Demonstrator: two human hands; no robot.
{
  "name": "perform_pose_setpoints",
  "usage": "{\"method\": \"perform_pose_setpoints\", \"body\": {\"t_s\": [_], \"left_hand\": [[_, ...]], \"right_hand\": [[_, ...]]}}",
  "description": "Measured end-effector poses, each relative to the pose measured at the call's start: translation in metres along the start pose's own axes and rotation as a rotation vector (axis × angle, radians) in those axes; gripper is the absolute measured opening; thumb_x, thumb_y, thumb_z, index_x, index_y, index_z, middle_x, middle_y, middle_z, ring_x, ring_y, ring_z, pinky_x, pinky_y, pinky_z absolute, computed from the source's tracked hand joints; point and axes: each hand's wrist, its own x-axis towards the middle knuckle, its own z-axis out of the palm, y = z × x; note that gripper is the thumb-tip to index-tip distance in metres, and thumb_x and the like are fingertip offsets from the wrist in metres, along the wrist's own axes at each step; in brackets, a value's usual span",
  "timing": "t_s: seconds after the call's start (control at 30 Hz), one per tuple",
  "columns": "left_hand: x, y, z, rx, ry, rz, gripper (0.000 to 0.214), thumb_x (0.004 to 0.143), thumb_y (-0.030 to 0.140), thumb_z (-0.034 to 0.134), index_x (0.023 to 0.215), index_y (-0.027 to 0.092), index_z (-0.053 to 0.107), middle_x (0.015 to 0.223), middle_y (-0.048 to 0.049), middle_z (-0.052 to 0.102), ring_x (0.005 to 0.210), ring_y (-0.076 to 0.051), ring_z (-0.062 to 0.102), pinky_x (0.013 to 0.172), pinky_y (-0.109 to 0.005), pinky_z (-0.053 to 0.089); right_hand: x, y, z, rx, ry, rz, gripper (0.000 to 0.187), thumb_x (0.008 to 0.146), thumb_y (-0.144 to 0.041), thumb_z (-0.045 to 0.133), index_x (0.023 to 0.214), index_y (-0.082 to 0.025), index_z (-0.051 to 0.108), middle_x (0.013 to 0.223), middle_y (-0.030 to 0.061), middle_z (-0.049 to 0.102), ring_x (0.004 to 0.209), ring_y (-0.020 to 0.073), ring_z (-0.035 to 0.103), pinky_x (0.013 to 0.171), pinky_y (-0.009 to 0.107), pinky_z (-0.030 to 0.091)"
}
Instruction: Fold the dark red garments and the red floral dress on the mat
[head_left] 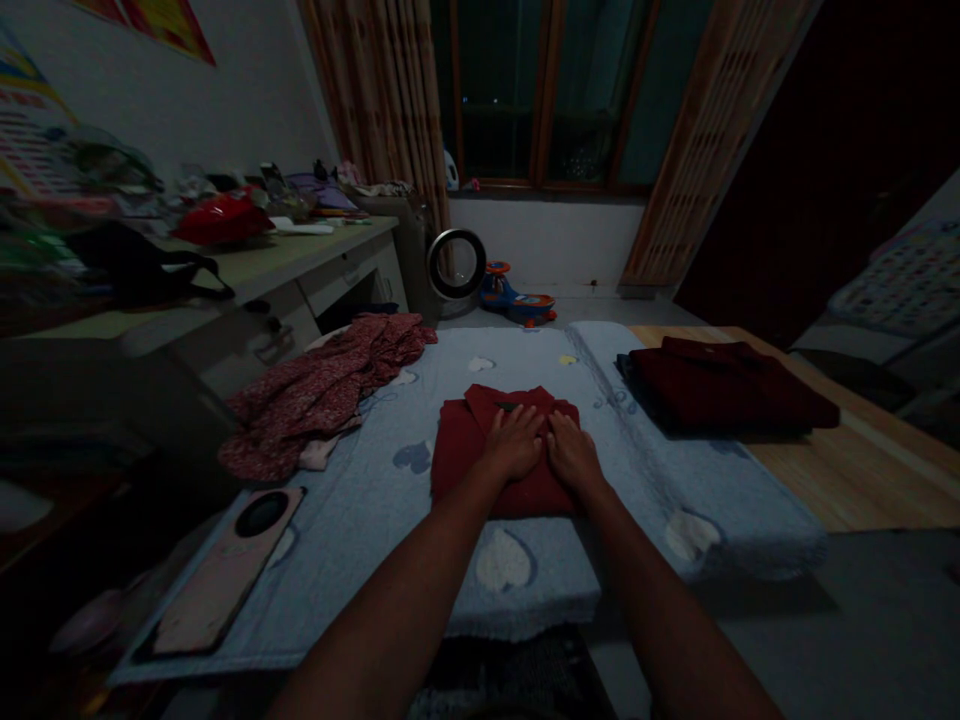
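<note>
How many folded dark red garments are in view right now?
2. Centre garment under the left hand and right hand; right garment on the raised edge of the blanket, maybe hiding others beneath.

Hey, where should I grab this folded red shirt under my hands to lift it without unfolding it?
Probably by its two side edges, one hand from each side, fingers slid underneath. The shirt lies flat as a folded rectangle, collar away from you, with bare blanket on either side. The left hand and right hand rest on its middle.
</note>
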Motion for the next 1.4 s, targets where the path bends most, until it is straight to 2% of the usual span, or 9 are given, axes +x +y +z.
{"method": "perform_pose_setpoints", "body": {"t_s": [0.2, 0.33, 0.5, 0.6, 0.7, 0.83, 0.97, 1.17, 1.4], "left_hand": [[0.004, -0.003, 0.005, -0.006, 0.006, 0.013, 0.056, 0.100, 0.038, 0.030, 0.154, 0.023, 0.033, 0.163, -0.0042, 0.027, 0.151, -0.025, 0.019, 0.122, -0.053, 0.015], [0.003, -0.004, 0.007, -0.048, 0.031, 0.015, 0.056, 0.098, 0.035, 0.034, 0.153, 0.025, 0.034, 0.163, -0.0034, 0.028, 0.151, -0.025, 0.019, 0.122, -0.054, 0.013], [0.002, -0.013, 0.014, -0.267, 0.199, 0.064, 0.067, 0.092, 0.024, 0.039, 0.157, 0.018, 0.020, 0.165, -0.0098, 0.018, 0.152, -0.022, 0.014, 0.123, -0.052, 0.014], [0.002, -0.018, 0.018, -0.462, 0.364, 0.099, 0.068, 0.090, 0.017, 0.035, 0.155, 0.013, 0.018, 0.165, -0.0136, 0.016, 0.152, -0.021, 0.014, 0.123, -0.045, 0.020], [-0.004, -0.019, 0.014, -0.535, 0.542, 0.006, 0.062, 0.087, 0.010, 0.033, 0.149, 0.010, 0.030, 0.157, -0.0168, 0.031, 0.147, -0.021, 0.028, 0.120, -0.041, 0.028], [-0.025, -0.032, -0.007, -0.318, 0.683, -0.278, 0.046, 0.086, 0.007, 0.037, 0.129, 0.018, 0.052, 0.135, -0.0117, 0.054, 0.131, -0.024, 0.046, 0.114, -0.042, 0.036], [-0.037, -0.070, -0.027, -0.101, 0.508, -0.553, 0.031, 0.091, 0.023, 0.047, 0.118, 0.020, 0.060, 0.129, -0.0119, 0.058, 0.122, -0.030, 0.052, 0.103, -0.043, 0.044], [-0.010, -0.117, -0.039, -0.106, 0.173, -0.545, 0.029, 0.089, 0.037, 0.054, 0.109, 0.020, 0.067, 0.117, -0.0114, 0.068, 0.109, -0.027, 0.062, 0.090, -0.035, 0.047], [0.008, -0.122, -0.040, -0.158, 0.162, -0.561, 0.014, 0.085, 0.030, 0.059, 0.093, 0.021, 0.065, 0.106, -0.0077, 0.070, 0.098, -0.022, 0.064, 0.080, -0.029, 0.046]], "right_hand": [[0.000, 0.002, -0.016, -0.099, -0.167, 0.121, 0.062, 0.101, -0.045, 0.025, 0.157, -0.018, 0.025, 0.165, 0.0088, 0.014, 0.151, 0.0261, 0.015, 0.117, 0.058, 0.018], [0.004, 0.008, -0.019, -0.068, -0.130, 0.157, 0.066, 0.098, -0.050, 0.033, 0.154, -0.015, 0.033, 0.164, 0.0127, 0.019, 0.149, 0.0336, 0.020, 0.116, 0.062, 0.014], [0.013, 0.004, -0.004, 0.190, 0.120, -0.145, 0.056, 0.097, -0.023, 0.028, 0.151, -0.011, 0.037, 0.159, 0.0153, 0.033, 0.148, 0.0211, 0.027, 0.119, 0.046, 0.024], [0.011, -0.004, 0.007, 0.238, 0.095, -0.219, 0.055, 0.098, -0.025, 0.029, 0.149, -0.011, 0.040, 0.158, 0.0150, 0.035, 0.147, 0.0212, 0.029, 0.119, 0.044, 0.026], [0.006, -0.010, 0.010, 0.172, 0.021, -0.162, 0.052, 0.100, -0.031, 0.033, 0.147, -0.012, 0.043, 0.157, 0.0138, 0.036, 0.147, 0.0248, 0.029, 0.119, 0.048, 0.024], [0.005, -0.016, 0.006, 0.122, -0.021, -0.132, 0.054, 0.101, -0.034, 0.033, 0.149, -0.011, 0.040, 0.158, 0.0125, 0.035, 0.148, 0.0243, 0.027, 0.120, 0.046, 0.022], [0.006, -0.018, 0.005, 0.094, -0.024, -0.115, 0.054, 0.101, -0.034, 0.033, 0.150, -0.011, 0.039, 0.158, 0.0119, 0.035, 0.148, 0.0236, 0.026, 0.120, 0.044, 0.022], [0.006, -0.018, 0.006, 0.078, -0.025, -0.113, 0.054, 0.101, -0.034, 0.033, 0.149, -0.012, 0.040, 0.159, 0.0110, 0.035, 0.148, 0.0230, 0.026, 0.120, 0.043, 0.021], [0.005, -0.019, 0.004, 0.081, -0.017, -0.093, 0.053, 0.101, -0.035, 0.034, 0.149, -0.012, 0.041, 0.159, 0.0114, 0.035, 0.147, 0.0243, 0.028, 0.120, 0.044, 0.022]]}}
